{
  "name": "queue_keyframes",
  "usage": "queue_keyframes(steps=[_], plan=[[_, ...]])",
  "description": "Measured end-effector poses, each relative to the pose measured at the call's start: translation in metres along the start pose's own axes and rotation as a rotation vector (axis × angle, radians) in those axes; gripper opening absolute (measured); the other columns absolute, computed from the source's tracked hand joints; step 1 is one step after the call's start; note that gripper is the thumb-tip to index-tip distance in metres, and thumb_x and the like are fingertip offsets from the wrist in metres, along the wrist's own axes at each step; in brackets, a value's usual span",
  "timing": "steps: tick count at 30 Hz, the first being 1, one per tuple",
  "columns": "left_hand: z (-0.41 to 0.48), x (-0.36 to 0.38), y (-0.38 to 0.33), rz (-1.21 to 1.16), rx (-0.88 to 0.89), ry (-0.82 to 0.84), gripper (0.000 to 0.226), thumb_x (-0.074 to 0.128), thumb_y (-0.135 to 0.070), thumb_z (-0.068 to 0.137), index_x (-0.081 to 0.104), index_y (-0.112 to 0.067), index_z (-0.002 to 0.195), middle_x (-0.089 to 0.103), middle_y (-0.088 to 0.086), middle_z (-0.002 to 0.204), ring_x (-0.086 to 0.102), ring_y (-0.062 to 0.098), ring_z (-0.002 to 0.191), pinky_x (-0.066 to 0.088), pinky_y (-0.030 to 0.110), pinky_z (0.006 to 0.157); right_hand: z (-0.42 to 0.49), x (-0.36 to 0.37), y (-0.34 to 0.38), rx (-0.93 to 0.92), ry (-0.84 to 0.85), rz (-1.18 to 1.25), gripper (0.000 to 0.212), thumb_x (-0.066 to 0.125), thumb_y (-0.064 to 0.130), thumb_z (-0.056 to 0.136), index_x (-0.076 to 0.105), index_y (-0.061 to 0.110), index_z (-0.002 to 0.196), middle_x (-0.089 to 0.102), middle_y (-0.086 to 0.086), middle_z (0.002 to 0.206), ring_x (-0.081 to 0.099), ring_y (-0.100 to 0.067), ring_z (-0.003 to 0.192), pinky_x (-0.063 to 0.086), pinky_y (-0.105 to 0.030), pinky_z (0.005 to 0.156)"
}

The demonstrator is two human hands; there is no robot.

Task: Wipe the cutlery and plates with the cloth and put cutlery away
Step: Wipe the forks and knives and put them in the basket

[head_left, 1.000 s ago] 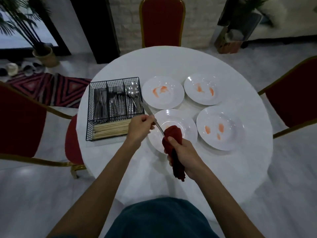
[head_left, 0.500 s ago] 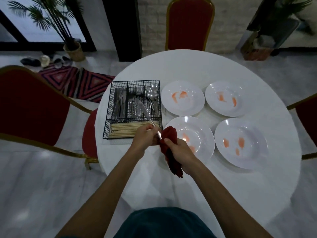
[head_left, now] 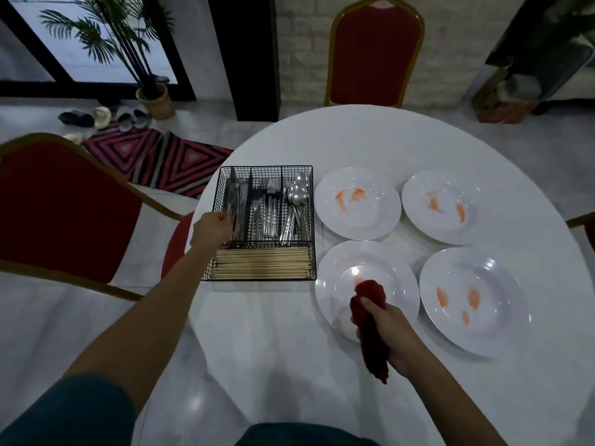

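Your left hand point(head_left: 211, 230) sits at the knife compartment of the wire caddy point(head_left: 264, 220) on the bench point(head_left: 370, 146), fingers curled at a knife handle; whether they clamp it, I cannot tell. Lay it flat among the others. Your right hand point(head_left: 391, 336), fingers clamped on the red cloth point(head_left: 370, 320), presses the near plate point(head_left: 331, 304); wipe outward there.

left hand point(head_left: 211, 231) extended, fingers curled | right hand point(head_left: 388, 329) fisted
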State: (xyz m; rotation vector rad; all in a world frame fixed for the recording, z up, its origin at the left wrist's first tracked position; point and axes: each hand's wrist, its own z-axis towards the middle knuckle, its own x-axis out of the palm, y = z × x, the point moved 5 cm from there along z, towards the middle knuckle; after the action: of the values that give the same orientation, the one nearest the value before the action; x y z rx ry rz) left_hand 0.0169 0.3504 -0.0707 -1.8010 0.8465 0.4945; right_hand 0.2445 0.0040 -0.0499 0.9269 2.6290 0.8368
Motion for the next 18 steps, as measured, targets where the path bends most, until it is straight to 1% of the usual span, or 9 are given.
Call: queue_keyframes(steps=[2,4,5,8,11,13,15,16,18], plan=[[0.009,0.000,-0.002,0.087,0.015,-0.019,0.033,0.050,-0.036,0.095,0.076,-0.017,0.102,0.074,0.008,0.087,0.071,0.030,0.077,0.063,0.046,0.072,0.000,-0.010,-0.004,0.013,-0.011,0.053,0.027,0.058,0.024,0.103,0.066,-0.001,0.110,0.071,-0.018,0.085,0.062,-0.028,0.064,0.052,-0.038,0.063],[0.008,0.001,-0.011,0.178,0.040,-0.028,0.028,0.052,-0.029,0.097,0.075,-0.016,0.104,0.074,0.011,0.095,0.068,0.028,0.078,0.057,0.035,0.071,0.001,-0.019,-0.009,0.019,-0.023,0.096,0.028,0.058,0.023,0.103,0.066,-0.003,0.110,0.071,-0.017,0.082,0.061,-0.029,0.065,0.051,-0.039,0.064],[0.007,0.002,-0.016,0.215,0.062,-0.037,0.027,0.053,-0.026,0.097,0.075,-0.015,0.109,0.073,0.013,0.101,0.066,0.030,0.082,0.054,0.033,0.071,0.001,-0.022,-0.012,0.024,-0.030,0.110,0.028,0.059,0.024,0.102,0.066,-0.003,0.110,0.071,-0.016,0.081,0.061,-0.029,0.065,0.050,-0.040,0.065],[0.005,0.010,-0.023,0.265,0.074,-0.054,0.033,0.056,-0.030,0.098,0.069,-0.016,0.125,0.071,0.015,0.116,0.066,0.035,0.102,0.054,0.039,0.082,0.000,-0.033,-0.020,0.045,-0.045,0.172,0.027,0.060,0.024,0.102,0.066,-0.001,0.110,0.070,-0.017,0.081,0.059,-0.029,0.066,0.049,-0.042,0.067],[0.004,0.018,-0.025,0.252,0.118,-0.062,0.034,0.057,-0.031,0.096,0.069,-0.014,0.122,0.072,0.015,0.114,0.066,0.035,0.104,0.057,0.043,0.086,0.000,-0.041,-0.026,0.066,-0.055,0.228,0.027,0.060,0.024,0.102,0.066,0.000,0.112,0.069,-0.016,0.082,0.059,-0.028,0.066,0.049,-0.041,0.067],[-0.004,0.022,-0.030,0.211,0.191,-0.103,0.032,0.058,-0.023,0.095,0.069,-0.008,0.121,0.073,0.016,0.111,0.067,0.031,0.098,0.055,0.037,0.083,0.002,-0.043,-0.028,0.063,-0.068,0.246,0.028,0.059,0.024,0.102,0.066,-0.001,0.112,0.069,-0.016,0.082,0.059,-0.027,0.064,0.049,-0.041,0.067],[-0.024,0.030,-0.039,0.167,0.283,-0.117,0.030,0.059,-0.016,0.094,0.070,-0.003,0.119,0.073,0.016,0.105,0.065,0.023,0.086,0.050,0.030,0.076,0.003,-0.042,-0.027,0.054,-0.074,0.264,0.028,0.058,0.024,0.102,0.067,-0.001,0.111,0.070,-0.015,0.080,0.059,-0.026,0.063,0.049,-0.040,0.065],[-0.037,0.037,-0.044,0.143,0.319,-0.106,0.027,0.059,-0.013,0.094,0.070,-0.003,0.117,0.073,0.015,0.104,0.064,0.020,0.084,0.048,0.028,0.076,0.003,-0.041,-0.025,0.050,-0.076,0.271,0.028,0.058,0.024,0.102,0.067,-0.001,0.111,0.071,-0.014,0.080,0.059,-0.025,0.062,0.049,-0.039,0.065],[-0.068,0.056,-0.053,0.082,0.359,-0.044,0.024,0.059,-0.010,0.095,0.070,-0.004,0.115,0.072,0.011,0.107,0.064,0.019,0.092,0.046,0.026,0.083,0.003,-0.040,-0.024,0.035,-0.080,0.282,0.029,0.058,0.025,0.102,0.068,-0.001,0.111,0.072,-0.013,0.080,0.059,-0.025,0.061,0.049,-0.038,0.064]])
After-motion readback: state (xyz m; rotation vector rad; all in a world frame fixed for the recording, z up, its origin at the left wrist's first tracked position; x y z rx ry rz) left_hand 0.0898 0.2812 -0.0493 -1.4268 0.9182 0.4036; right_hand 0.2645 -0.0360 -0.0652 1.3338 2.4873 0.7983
